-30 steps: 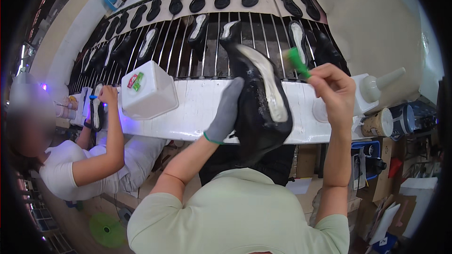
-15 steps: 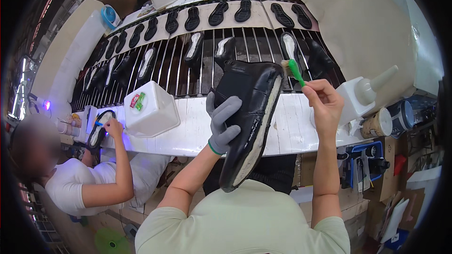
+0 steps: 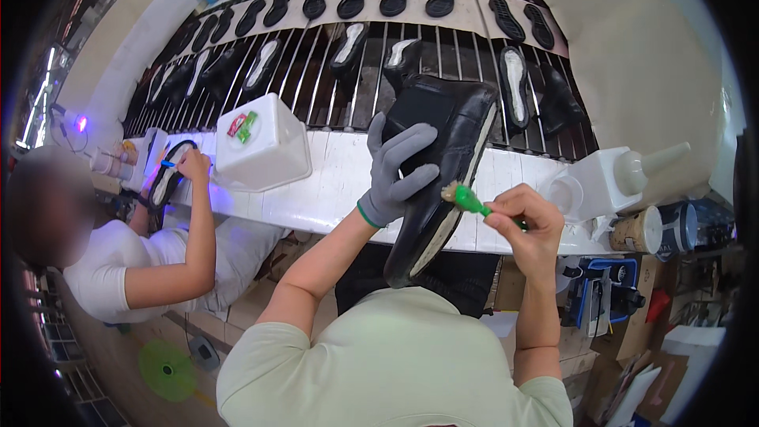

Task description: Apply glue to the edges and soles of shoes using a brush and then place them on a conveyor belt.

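A black ankle boot (image 3: pixel 447 122) is held up over the near edge of the white bench, its toe pointing down toward me. My left hand (image 3: pixel 402 170), in a grey glove with a green cuff, grips the boot from its left side with fingers spread over the upper. The boot's pale, rough underside edge (image 3: pixel 443 241) faces right. Between its fingertips my bare right hand (image 3: pixel 531 225) pinches a small green-handled brush (image 3: pixel 472 202). The brush's tan bristles are at the boot's lower side, about midway along; whether they touch it I cannot tell.
Across the metal roller rack (image 3: pixel 300 71) lie several black shoes, pale bottoms up; black soles (image 3: pixel 350 0) line the board behind. On the bench (image 3: pixel 332 150) stand a white box (image 3: pixel 261 146) and a spouted white bottle (image 3: pixel 613 182). At left, a co-worker (image 3: pixel 166 261) handles another shoe.
My right hand has brought the brush down along the boot from the heel end to about the middle. My view has shifted; my left hand keeps its hold on the boot.
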Demonstrator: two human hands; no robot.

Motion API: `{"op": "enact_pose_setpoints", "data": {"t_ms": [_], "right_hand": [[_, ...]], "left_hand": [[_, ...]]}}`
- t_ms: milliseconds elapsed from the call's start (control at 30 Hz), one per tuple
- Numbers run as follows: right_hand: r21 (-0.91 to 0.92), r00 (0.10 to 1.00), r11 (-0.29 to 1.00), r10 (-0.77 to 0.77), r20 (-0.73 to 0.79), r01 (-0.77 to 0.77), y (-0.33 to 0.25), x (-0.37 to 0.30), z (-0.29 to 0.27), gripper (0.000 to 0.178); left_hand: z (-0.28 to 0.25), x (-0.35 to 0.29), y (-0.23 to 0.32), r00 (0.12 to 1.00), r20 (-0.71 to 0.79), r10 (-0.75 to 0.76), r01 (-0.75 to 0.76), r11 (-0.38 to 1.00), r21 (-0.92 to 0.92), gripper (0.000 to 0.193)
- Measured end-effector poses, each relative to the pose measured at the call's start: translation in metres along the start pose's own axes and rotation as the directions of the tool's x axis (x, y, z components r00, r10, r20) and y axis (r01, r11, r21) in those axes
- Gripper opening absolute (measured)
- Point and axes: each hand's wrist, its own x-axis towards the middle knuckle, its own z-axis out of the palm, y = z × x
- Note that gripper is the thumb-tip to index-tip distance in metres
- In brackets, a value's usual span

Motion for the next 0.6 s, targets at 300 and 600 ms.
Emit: {"op": "enact_pose_setpoints", "data": {"t_ms": [300,600], "right_hand": [[-0.103,0.951,0.991,-0.050,0.307,0.085,-0.028,-0.010,0.011,0.014],[-0.150,1.000,0.988,-0.023,0.002,0.023,-0.019,-0.002,0.014,0.012]], "left_hand": [[-0.002,-0.009,-0.005,0.998,-0.032,-0.047,0.048,0.998,0.046,0.041],[-0.010,-0.005,-0.004,0.984,0.092,-0.152,0.149,0.988,0.033,0.044]]}}
